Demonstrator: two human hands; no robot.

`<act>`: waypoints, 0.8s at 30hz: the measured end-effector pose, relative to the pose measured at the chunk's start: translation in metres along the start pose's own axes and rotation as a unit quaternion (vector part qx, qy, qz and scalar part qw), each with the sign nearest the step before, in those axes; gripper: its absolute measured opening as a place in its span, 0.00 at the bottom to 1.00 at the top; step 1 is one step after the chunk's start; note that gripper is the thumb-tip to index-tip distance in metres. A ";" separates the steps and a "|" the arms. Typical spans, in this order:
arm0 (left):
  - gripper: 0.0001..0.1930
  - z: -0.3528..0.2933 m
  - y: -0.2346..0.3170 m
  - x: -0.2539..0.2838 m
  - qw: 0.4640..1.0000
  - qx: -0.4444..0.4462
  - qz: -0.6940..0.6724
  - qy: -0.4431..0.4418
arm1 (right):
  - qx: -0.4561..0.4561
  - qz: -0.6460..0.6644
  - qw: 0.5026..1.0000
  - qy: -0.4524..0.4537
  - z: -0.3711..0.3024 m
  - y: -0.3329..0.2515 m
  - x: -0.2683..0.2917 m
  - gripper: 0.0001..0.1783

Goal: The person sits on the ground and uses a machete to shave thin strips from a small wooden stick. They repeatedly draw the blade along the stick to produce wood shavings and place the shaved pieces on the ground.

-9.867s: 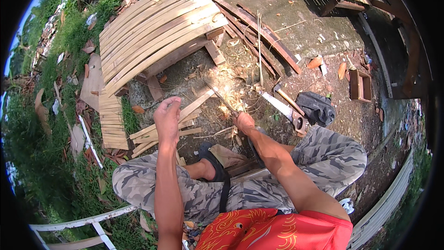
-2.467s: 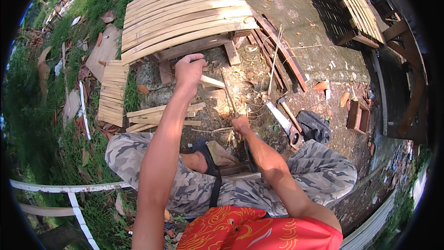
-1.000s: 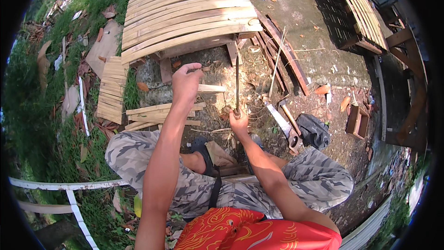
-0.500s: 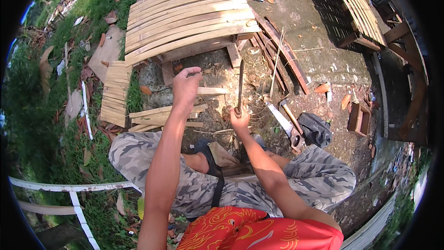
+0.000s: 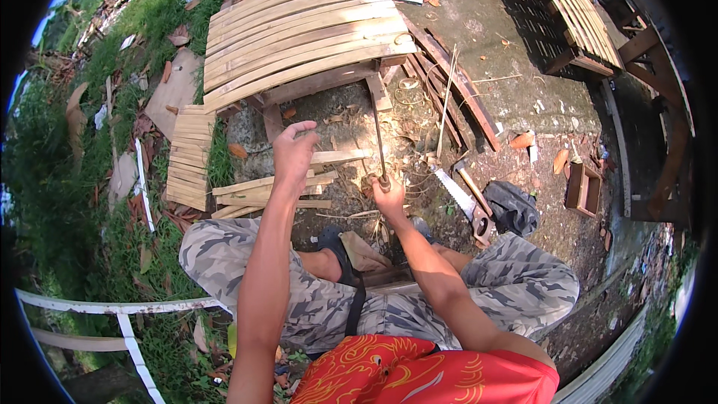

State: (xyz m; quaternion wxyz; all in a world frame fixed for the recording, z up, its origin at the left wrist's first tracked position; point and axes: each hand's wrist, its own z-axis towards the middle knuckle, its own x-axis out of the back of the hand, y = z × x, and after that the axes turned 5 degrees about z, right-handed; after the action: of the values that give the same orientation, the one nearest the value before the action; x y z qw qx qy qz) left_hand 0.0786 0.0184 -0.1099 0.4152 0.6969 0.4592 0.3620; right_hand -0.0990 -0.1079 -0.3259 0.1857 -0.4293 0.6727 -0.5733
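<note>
Person sits on the ground, legs in camo trousers point(image 5: 516, 292) bent, red shirt point(image 5: 419, 374) at the lower edge.

Right hand point(image 5: 389, 193) is closed in a fist round the handle of a long thin blade point(image 5: 378, 138), prob. a knife; blade stands near upright, tip pointing away toward the slatted desk point(image 5: 299, 34), w/ the handle end low by the shavings on the ground.

Left hand point(image 5: 294, 153) is raised, arm stretched fwd, fingers curled loosely w/ thumb toward forefinger. It sits right over the near end of a pale bamboo strip point(image 5: 340, 155) lying flat on the ground; cannot tell if it pinches the strip or only hovers.

More split strips point(image 5: 262, 194) lie stacked just left of the left hand, and a neat bundle of short slats point(image 5: 191, 153) lies further left by the grass.

Right of the knife hand: handsaw point(image 5: 456, 196) on the ground, dark cloth point(image 5: 512, 208) beside it, small wooden box point(image 5: 582, 187) further right. Loose long battens point(image 5: 452, 90) lean by the desk's right corner.
</note>
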 end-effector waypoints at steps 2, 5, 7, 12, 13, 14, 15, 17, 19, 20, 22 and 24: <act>0.16 -0.002 -0.001 0.000 1.000 0.012 0.002 -0.006 | -0.224 -0.299 0.926 -0.056 -0.001 0.034 -0.004 0.16; 0.16 -0.002 0.005 -0.001 1.000 -0.008 0.009 -0.015 | -0.250 -0.268 0.926 -0.093 0.002 0.076 -0.014 0.18; 0.15 -0.006 0.005 -0.007 1.000 -0.014 -0.012 -0.004 | -0.332 -0.164 0.917 -0.147 0.004 0.086 -0.007 0.19; 0.13 -0.018 0.009 -0.014 0.999 -0.028 -0.043 -0.009 | -0.292 -0.065 0.948 -0.110 0.004 0.052 0.007 0.14; 0.12 -0.019 0.011 -0.013 0.998 -0.038 -0.046 -0.009 | -0.272 -0.039 0.955 -0.113 0.004 0.043 0.008 0.14; 0.12 -0.019 0.013 -0.011 0.998 -0.045 -0.047 -0.014 | -0.272 -0.015 0.956 -0.109 0.010 0.035 0.008 0.13; 0.12 -0.017 0.016 -0.010 0.997 -0.061 -0.050 -0.018 | -0.276 0.025 0.953 -0.119 0.013 0.030 0.007 0.12; 0.11 -0.013 0.019 -0.009 0.997 -0.059 -0.046 -0.001 | -0.299 0.027 0.947 -0.116 0.025 0.023 0.000 0.12; 0.10 -0.010 0.017 -0.011 0.997 -0.056 -0.047 0.012 | -0.316 0.050 0.944 -0.082 0.033 0.020 -0.005 0.13; 0.10 -0.006 0.016 -0.014 0.997 -0.054 -0.050 0.017 | -0.312 0.053 0.944 -0.091 0.036 0.017 -0.005 0.14; 0.10 -0.005 0.010 -0.015 0.998 -0.043 -0.042 0.023 | -0.337 0.009 0.935 -0.111 0.039 0.009 -0.004 0.13; 0.11 -0.001 0.006 -0.015 0.999 -0.040 -0.022 0.025 | -0.344 -0.079 0.924 -0.147 0.039 -0.007 0.001 0.13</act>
State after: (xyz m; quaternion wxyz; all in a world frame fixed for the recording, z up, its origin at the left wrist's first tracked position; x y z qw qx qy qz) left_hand 0.0755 0.0033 -0.1054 0.4387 0.6600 0.4705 0.3881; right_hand -0.0676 -0.1325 -0.3297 0.0770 -0.5982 0.7575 -0.2499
